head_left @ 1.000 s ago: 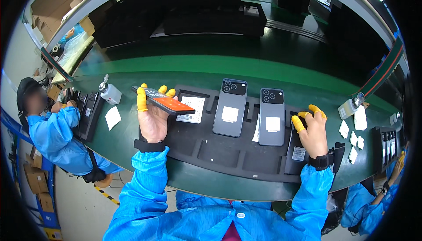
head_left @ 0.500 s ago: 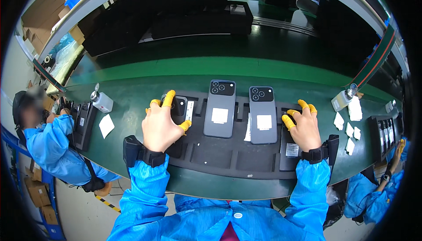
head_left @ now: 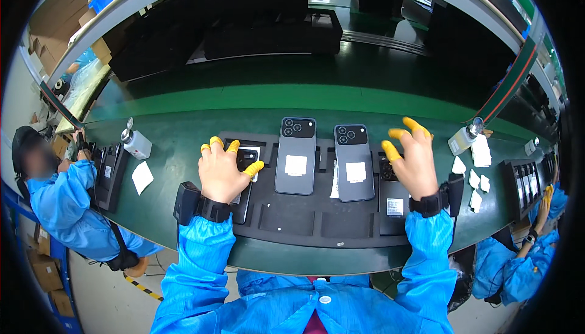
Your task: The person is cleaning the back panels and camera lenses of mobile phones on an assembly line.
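Dark phone (head_left: 243, 210) is seated at the left end of the black tray (head_left: 286, 219), directly beneath the left hand (head_left: 223, 172) — fingers draped over it, actual grip can't be told. Right-end phone (head_left: 390, 189) is partly covered by the right hand (head_left: 415, 158), spread and released. Two grey phones (head_left: 296, 148) are laid between — over the tray's far side.
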### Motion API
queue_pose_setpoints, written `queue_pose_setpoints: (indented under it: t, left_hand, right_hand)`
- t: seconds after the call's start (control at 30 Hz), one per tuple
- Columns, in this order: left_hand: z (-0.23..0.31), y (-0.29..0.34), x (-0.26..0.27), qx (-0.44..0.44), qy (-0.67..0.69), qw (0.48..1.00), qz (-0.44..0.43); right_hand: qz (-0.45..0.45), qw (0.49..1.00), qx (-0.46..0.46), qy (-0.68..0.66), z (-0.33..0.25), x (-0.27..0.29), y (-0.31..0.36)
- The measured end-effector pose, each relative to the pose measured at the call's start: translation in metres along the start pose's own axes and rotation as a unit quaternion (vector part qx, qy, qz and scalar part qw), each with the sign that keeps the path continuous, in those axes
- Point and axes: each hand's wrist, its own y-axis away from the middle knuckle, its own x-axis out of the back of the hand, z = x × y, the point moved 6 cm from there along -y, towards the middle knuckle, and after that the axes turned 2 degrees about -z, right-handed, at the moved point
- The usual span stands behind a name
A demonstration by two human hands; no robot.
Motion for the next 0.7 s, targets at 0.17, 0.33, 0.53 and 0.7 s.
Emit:
queue_pose_setpoints:
  t: [0.17, 0.33, 0.53, 0.7]
  left_hand:
    - [-0.017, -0.004, 0.015, 0.075, 0.104, 0.991, 0.027]
    - [0.003, -0.009, 0.045, 0.017, 0.136, 0.985, 0.108]
    - [0.062, -0.048, 0.041, -0.024, 0.050, 0.997, 0.062]
    - [0.108, -0.077, -0.030, -0.018, -0.063, 0.998, -0.017]
  right_hand:
    - [-0.105, 0.994, 0.011, 0.023, -0.064, -0.042, -0.038]
    - [-0.184, 0.970, -0.100, 0.126, -0.065, -0.093, -0.046]
    - [-0.093, 0.992, -0.056, -0.063, -0.068, -0.039, -0.044]
    - [-0.039, 0.970, 0.058, -0.234, -0.083, -0.001, -0.027]
